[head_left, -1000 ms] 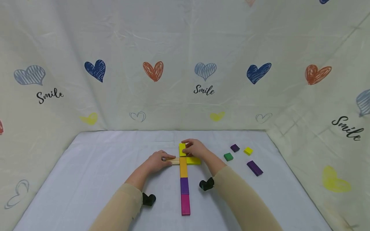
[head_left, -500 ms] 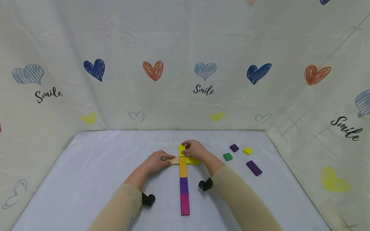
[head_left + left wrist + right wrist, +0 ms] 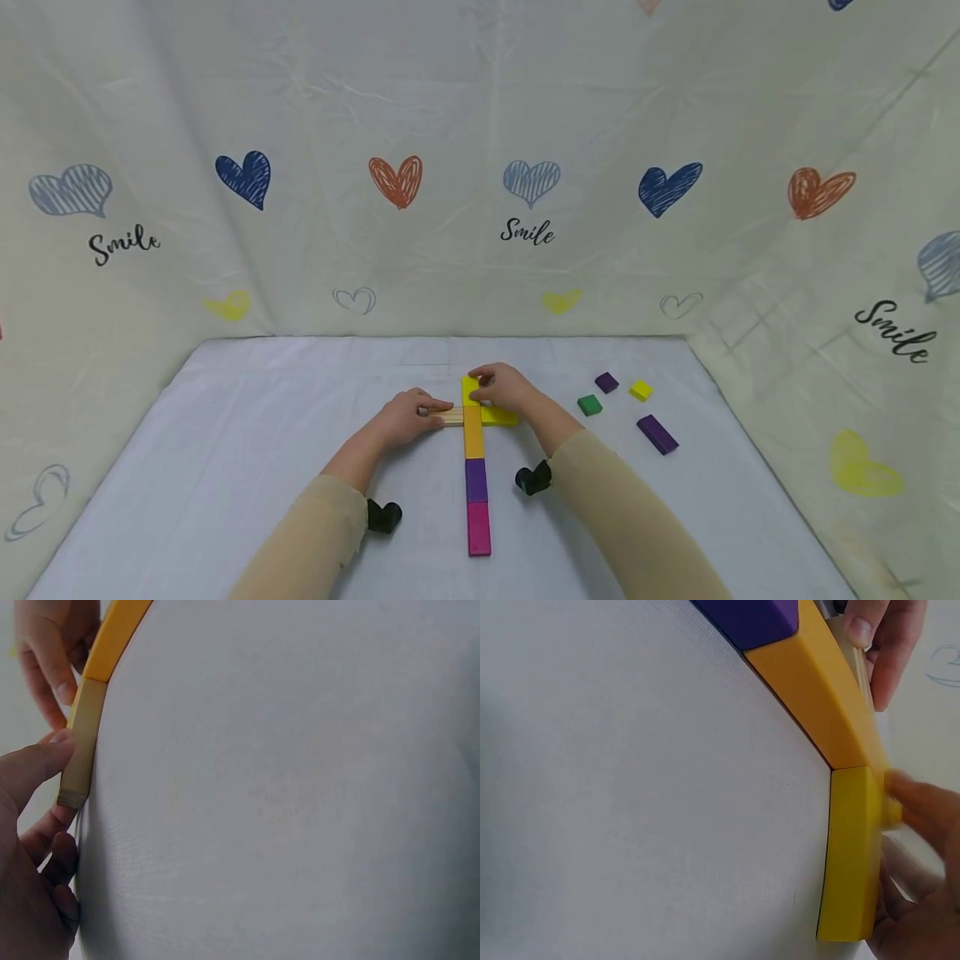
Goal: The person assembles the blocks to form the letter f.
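Note:
Wooden blocks form a cross on the white cloth. Its stem is a magenta block (image 3: pixel 478 530), a purple block (image 3: pixel 476 481) and an orange block (image 3: pixel 473 432), end to end. My left hand (image 3: pixel 405 419) grips a plain wood block (image 3: pixel 84 742) between thumb and fingers, its end against the orange block's left side. At the top, my right hand (image 3: pixel 508 388) pinches a yellow block (image 3: pixel 468 388) standing in line with the stem. A second yellow block (image 3: pixel 847 855) lies crosswise to the right, below that hand, touching the orange one.
Loose on the right lie a small purple block (image 3: pixel 607 382), a small yellow block (image 3: pixel 641 390), a green block (image 3: pixel 589 405) and a longer purple block (image 3: pixel 657 434). A heart-printed curtain (image 3: pixel 442 250) rises behind the table. Black heart-shaped pieces (image 3: pixel 384 517) stick out at both sleeves.
The upper yellow block has come slightly nearer, against the orange block's far end, with my right hand on it. My left hand stays on the plain wood block.

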`<state>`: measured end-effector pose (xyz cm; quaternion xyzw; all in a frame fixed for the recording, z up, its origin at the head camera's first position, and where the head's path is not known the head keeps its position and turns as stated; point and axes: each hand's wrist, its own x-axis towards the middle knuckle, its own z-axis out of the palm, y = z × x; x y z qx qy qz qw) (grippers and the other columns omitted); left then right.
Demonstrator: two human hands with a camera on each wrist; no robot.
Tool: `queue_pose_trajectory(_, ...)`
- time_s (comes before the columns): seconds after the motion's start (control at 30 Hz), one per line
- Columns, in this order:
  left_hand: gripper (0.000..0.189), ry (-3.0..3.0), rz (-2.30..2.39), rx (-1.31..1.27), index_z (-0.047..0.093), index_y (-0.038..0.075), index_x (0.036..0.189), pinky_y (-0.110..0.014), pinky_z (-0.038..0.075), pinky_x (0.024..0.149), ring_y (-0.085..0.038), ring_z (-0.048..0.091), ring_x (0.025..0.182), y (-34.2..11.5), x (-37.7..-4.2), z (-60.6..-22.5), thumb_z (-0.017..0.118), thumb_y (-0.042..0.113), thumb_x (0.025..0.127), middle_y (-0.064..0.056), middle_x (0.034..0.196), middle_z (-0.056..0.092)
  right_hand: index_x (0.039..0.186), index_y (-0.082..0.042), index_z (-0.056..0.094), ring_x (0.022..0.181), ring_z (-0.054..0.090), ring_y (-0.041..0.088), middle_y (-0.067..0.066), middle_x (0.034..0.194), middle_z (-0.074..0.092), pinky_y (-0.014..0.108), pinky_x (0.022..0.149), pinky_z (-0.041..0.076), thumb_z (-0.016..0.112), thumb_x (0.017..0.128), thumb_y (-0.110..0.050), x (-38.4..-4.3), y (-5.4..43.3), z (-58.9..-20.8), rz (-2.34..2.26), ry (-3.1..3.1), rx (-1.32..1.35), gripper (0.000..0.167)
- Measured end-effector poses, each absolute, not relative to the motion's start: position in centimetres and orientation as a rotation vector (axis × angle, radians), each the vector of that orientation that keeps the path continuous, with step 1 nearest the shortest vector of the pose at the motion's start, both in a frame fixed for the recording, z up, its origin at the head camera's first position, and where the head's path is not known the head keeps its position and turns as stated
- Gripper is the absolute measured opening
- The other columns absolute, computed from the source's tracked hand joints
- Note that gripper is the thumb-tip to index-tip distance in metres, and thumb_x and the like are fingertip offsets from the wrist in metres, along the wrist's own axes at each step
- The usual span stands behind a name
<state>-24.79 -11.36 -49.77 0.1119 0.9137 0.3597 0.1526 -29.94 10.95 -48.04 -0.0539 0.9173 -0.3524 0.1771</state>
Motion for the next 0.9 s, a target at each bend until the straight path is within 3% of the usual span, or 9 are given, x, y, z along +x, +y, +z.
queue_pose_trajectory(0.3,0.029,2.619,1.037,0.320,0.072,0.038,0.121,-0.050,0.044,0.099,-0.024,0.052,0.114,-11.2,-24.9,-49.7,0.070,0.032,0.093,0.001,0.120,0.060,0.137,-0.023,0.060,0.102,0.055,0.023,0.004,0.119,0.059,0.038,0.094,0.049,0.074,0.090,-0.025,-29.7,11.6,-47.8,-1.025,2.598,-0.199,0.049)
queue_pose_trajectory(0.53,0.029,2.615,1.027,0.315,0.072,0.038,0.121,-0.051,0.043,0.100,-0.025,0.052,0.115,-11.3,-25.2,-50.1,0.070,0.034,0.092,0.001,0.121,0.060,0.135,-0.025,0.062,0.109,0.056,0.024,0.003,0.120,0.060,0.037,0.091,0.052,0.071,0.092,-0.029,-29.1,12.6,-47.6,-1.072,2.653,-0.210,0.044)
queue_pose_trajectory(0.9,0.029,2.625,1.029,0.310,0.072,0.036,0.121,-0.050,0.041,0.102,-0.026,0.050,0.117,-11.2,-25.1,-50.2,0.070,0.031,0.093,-0.001,0.124,0.059,0.133,-0.021,0.065,0.104,0.056,0.024,0.002,0.117,0.064,0.036,0.083,0.051,0.071,0.093,-0.028,-27.9,16.2,-45.7,-1.103,2.720,-0.208,0.041)
